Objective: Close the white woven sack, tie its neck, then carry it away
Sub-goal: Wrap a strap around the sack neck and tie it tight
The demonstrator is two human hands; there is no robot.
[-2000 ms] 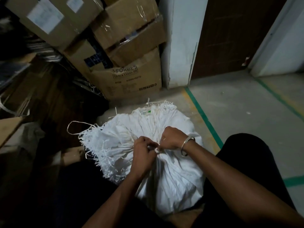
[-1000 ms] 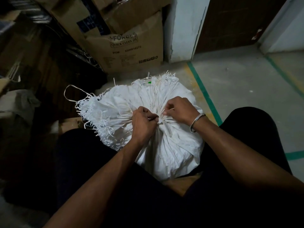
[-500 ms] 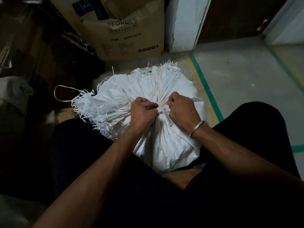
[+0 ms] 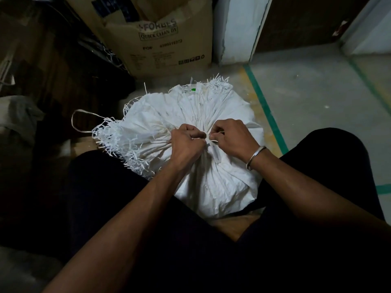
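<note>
The white woven sack (image 4: 215, 182) stands on the floor between my knees, its mouth gathered into a pleated neck with a frayed fringe (image 4: 118, 142) fanned out to the left and back. My left hand (image 4: 186, 142) is fisted on the gathered neck and a thin white strip. My right hand (image 4: 232, 136), with a metal bangle on the wrist, pinches the other end of the white tie strip (image 4: 213, 140) right beside it. A loose loop of strip (image 4: 78, 121) trails off the fringe to the left.
A printed cardboard box (image 4: 160, 39) stands just behind the sack, with dark clutter to its left. A white pillar (image 4: 237, 28) and a brown door lie behind on the right. Grey floor with green tape lines (image 4: 266, 111) stretches right. My dark-trousered legs flank the sack.
The camera has tilted down and closer. My hands stay at the sack's neck, working the tie strip; the right hand has shifted slightly outward while pinching the strip.
</note>
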